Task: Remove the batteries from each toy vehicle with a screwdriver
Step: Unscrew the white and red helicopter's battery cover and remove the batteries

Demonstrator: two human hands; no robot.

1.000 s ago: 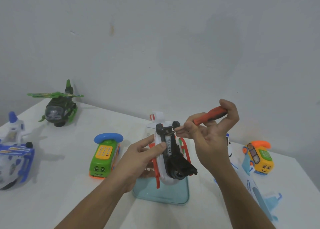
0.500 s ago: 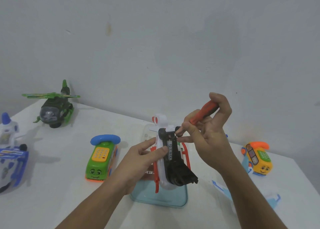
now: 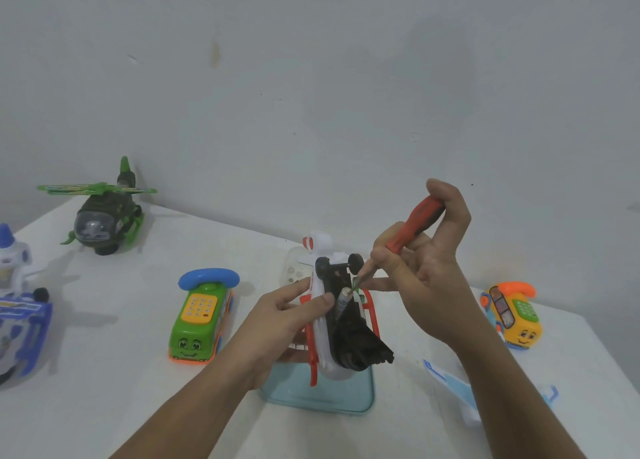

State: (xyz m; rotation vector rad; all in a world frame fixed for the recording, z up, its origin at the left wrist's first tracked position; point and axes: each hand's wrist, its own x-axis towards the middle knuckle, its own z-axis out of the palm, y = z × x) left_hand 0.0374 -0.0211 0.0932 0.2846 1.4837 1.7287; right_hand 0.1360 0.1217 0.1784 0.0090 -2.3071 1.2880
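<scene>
Gripping the upturned white toy helicopter (image 3: pixel 322 354), the left hand (image 3: pixel 284 316) holds it up; right hand (image 3: pixel 429 275) clutches the red screwdriver (image 3: pixel 417 223), tip at a battery (image 3: pixel 343 299) in the helicopter's belly.

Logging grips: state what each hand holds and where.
The left hand grips the white toy vehicle by its side; right hand holds the screwdriver by its red handle.

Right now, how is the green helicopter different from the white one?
The green helicopter stands upright on the table, untouched; the white helicopter is held underside-up by the left hand. The green helicopter's belly is hidden; the white helicopter's shows an open battery bay. Both are toy helicopters.
</scene>
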